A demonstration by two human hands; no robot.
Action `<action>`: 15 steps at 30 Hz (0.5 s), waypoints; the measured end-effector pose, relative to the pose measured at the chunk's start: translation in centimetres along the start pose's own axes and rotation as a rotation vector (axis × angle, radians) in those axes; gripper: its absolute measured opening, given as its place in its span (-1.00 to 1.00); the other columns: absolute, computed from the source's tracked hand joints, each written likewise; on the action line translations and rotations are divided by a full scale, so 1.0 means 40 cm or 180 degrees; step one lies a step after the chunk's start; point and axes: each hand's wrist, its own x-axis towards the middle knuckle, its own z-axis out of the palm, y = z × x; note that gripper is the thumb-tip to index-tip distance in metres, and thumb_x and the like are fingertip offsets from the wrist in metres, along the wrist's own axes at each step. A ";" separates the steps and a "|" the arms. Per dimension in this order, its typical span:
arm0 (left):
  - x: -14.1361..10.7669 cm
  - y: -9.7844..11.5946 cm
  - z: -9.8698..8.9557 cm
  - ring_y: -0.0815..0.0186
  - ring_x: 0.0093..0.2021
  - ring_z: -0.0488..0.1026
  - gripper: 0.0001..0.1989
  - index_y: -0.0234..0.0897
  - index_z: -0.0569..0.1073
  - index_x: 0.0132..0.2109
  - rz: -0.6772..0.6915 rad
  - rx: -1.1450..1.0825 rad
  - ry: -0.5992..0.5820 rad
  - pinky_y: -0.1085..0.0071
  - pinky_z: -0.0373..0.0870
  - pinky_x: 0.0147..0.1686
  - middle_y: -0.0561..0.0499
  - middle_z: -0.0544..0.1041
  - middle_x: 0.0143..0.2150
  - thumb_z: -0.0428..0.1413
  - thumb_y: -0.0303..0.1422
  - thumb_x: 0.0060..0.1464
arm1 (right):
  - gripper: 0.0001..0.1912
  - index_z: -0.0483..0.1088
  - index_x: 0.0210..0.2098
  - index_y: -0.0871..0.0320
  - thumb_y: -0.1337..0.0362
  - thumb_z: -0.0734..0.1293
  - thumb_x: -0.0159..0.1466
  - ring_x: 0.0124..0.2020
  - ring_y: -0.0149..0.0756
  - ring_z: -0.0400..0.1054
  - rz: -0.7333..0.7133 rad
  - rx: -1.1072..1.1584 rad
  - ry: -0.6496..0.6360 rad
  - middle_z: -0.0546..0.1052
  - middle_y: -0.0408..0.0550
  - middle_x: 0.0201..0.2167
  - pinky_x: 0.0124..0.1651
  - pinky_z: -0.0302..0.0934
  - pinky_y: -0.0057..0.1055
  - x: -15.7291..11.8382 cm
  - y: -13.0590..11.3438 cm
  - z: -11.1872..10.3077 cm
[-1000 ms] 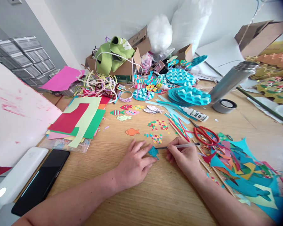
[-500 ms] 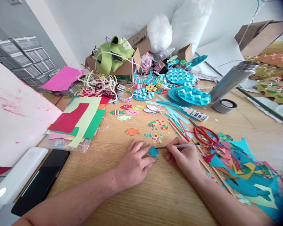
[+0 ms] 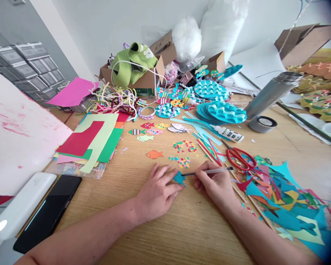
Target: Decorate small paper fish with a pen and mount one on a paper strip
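Observation:
A small blue paper fish with dark drawn lines lies flat on the wooden table. My left hand rests beside it, fingers spread, fingertips touching its left and lower edges. In my right hand a pen is pinched, its tip on the right part of the fish. Just beyond lie an orange paper fish, paper dots and small confetti pieces. Farther back are several decorated paper fish and white fish cutouts.
Red-handled scissors, a glue bottle and paper strips lie beyond my right hand, with a scrap pile to the right. Coloured sheets, a phone and a white power bank are on the left. A metal flask stands behind.
The pen has shifted very slightly, its tip still on the blue fish. My left hand keeps its place.

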 end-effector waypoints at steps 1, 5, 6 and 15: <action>0.000 -0.001 0.001 0.08 0.30 0.13 -0.74 -0.07 0.53 0.00 0.0004 -0.0001 0.0007 -0.12 -0.02 0.28 -0.03 0.35 0.26 0.02 -0.38 0.26 | -0.83 0.29 -0.60 0.11 0.22 0.37 -0.01 -0.77 -0.39 0.29 -0.0004 -0.0006 -0.0019 0.43 -0.19 -0.75 -0.74 0.15 -0.53 0.000 -0.001 0.000; 0.000 -0.001 0.000 0.08 0.30 0.13 -0.74 -0.07 0.53 0.01 -0.0005 -0.0005 -0.0012 -0.12 -0.02 0.28 -0.03 0.35 0.26 0.03 -0.38 0.25 | -0.82 0.29 -0.61 0.10 0.23 0.38 -0.01 -0.77 -0.39 0.28 -0.0018 -0.0041 -0.0080 0.42 -0.19 -0.75 -0.74 0.14 -0.52 -0.001 -0.003 -0.002; 0.001 -0.001 0.000 0.08 0.30 0.13 -0.74 -0.07 0.53 0.01 -0.0005 -0.0006 -0.0017 -0.12 -0.02 0.28 -0.03 0.35 0.26 0.03 -0.39 0.25 | -0.82 0.29 -0.61 0.10 0.22 0.38 -0.01 -0.77 -0.39 0.28 -0.0016 -0.0044 -0.0073 0.42 -0.19 -0.75 -0.74 0.14 -0.52 -0.002 -0.003 -0.003; 0.002 0.001 -0.002 0.08 0.30 0.14 -0.74 -0.08 0.54 0.00 0.0004 -0.0013 -0.0002 -0.13 0.00 0.27 -0.04 0.35 0.26 0.02 -0.38 0.26 | -0.82 0.29 -0.61 0.10 0.21 0.37 -0.01 -0.77 -0.38 0.29 -0.0004 -0.0066 -0.0055 0.42 -0.18 -0.76 -0.74 0.14 -0.52 -0.002 -0.006 0.000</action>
